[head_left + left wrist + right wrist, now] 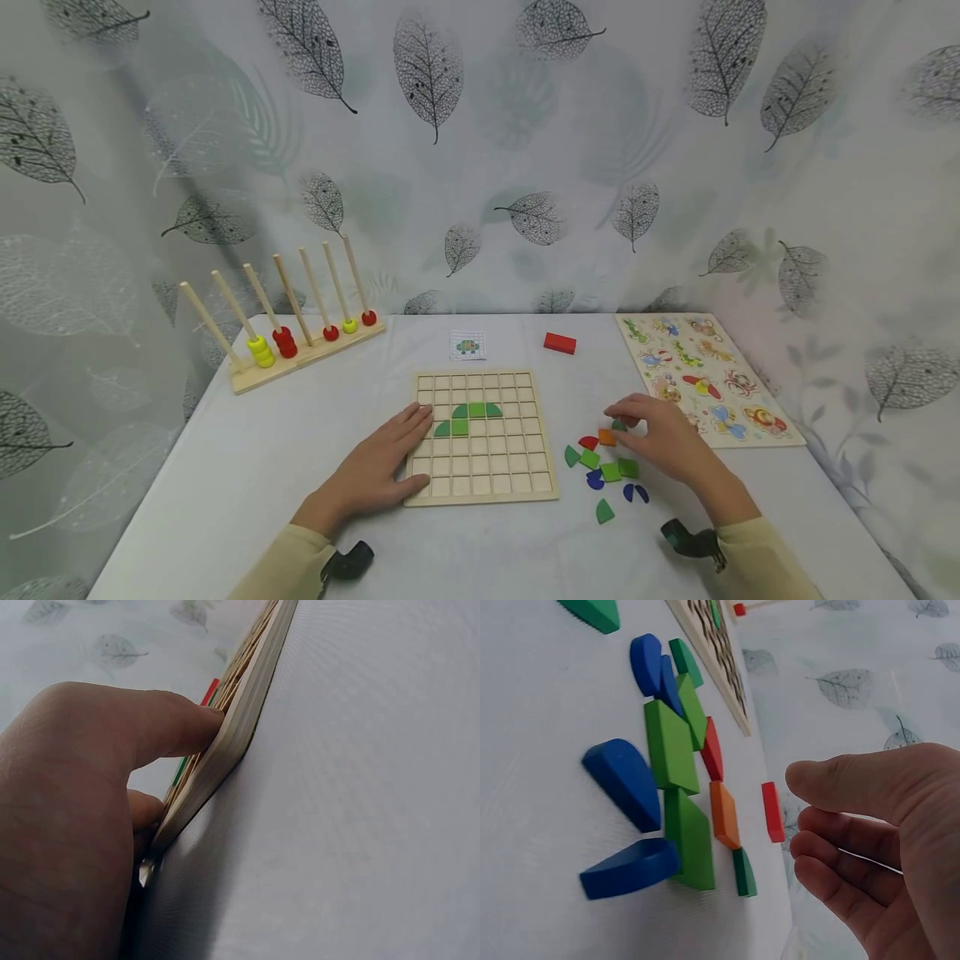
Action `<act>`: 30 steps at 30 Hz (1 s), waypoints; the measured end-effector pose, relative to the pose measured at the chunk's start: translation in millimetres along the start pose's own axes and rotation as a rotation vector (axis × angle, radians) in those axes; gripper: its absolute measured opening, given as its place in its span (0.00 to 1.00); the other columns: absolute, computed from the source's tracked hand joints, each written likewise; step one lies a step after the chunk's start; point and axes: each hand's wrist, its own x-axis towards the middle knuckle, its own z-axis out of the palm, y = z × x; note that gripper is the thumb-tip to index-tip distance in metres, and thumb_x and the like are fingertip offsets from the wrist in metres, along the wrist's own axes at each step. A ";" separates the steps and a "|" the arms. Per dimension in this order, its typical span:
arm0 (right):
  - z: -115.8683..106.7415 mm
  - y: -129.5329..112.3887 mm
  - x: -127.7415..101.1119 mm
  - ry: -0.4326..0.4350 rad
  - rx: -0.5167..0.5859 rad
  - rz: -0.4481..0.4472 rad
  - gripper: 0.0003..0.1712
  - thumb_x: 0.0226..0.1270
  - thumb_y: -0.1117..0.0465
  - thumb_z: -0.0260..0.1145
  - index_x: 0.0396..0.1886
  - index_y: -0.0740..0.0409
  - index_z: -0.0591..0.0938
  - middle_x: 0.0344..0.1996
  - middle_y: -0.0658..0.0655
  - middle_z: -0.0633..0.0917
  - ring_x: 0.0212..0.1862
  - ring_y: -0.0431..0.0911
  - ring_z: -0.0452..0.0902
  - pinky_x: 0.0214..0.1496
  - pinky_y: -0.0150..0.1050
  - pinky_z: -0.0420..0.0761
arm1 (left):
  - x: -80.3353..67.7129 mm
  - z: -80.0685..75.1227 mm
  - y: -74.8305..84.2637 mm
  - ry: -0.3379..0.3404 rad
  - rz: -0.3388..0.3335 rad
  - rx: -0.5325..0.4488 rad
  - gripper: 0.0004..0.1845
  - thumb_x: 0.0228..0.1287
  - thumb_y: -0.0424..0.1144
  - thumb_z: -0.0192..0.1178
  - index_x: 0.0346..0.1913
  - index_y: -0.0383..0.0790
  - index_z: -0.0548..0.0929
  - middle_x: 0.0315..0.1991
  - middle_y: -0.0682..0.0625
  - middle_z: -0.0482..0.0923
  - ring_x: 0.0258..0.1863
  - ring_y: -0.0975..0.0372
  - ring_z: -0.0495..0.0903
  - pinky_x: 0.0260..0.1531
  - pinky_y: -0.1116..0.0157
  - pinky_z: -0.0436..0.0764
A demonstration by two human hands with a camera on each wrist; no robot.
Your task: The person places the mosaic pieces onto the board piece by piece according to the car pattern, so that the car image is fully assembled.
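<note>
My left hand (pixel 375 471) rests on the left edge of a wooden grid board (pixel 498 502), fingers along the frame and thumb (pixel 180 724) at the near corner. In the grid lie dark green quarter-rounds (pixel 442 429) and light green squares (pixel 460 427). My right hand (pixel 663 437) hovers over loose pieces right of the board, its thumb and fingers apart with nothing visible between them. Closest to its fingertips are an orange square (pixel 607 437) and a dark green quarter-round (pixel 618 425). Around these lie light green squares (pixel 671 746), blue pieces (pixel 622 784) and a red piece (pixel 712 750).
Behind the board lie a small pattern card (pixel 468 357) and a red block (pixel 559 343). A wooden peg stacker (pixel 307 358) with red and yellow beads stands at the back left. An animal picture board (pixel 645 333) lies at the right, partly behind my right hand.
</note>
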 end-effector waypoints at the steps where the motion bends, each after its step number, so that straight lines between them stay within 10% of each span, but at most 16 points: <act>1: 0.9 0.8 -0.4 -0.007 0.003 0.007 0.17 0.65 0.65 0.81 0.53 0.52 0.93 0.46 0.47 0.89 0.45 0.45 0.82 0.50 0.48 0.87 | 0.1 0.1 -0.2 0.000 0.000 0.002 0.48 0.73 0.60 0.62 0.85 0.36 0.62 0.87 0.48 0.55 0.86 0.52 0.51 0.80 0.47 0.62; 30: 12.6 10.2 1.2 -0.127 -0.057 0.003 0.12 0.66 0.62 0.81 0.48 0.51 0.93 0.43 0.43 0.87 0.43 0.41 0.81 0.50 0.47 0.87 | 0.1 1.8 -1.5 -0.001 -0.012 0.013 0.48 0.73 0.61 0.61 0.86 0.37 0.61 0.87 0.49 0.55 0.86 0.53 0.50 0.80 0.47 0.62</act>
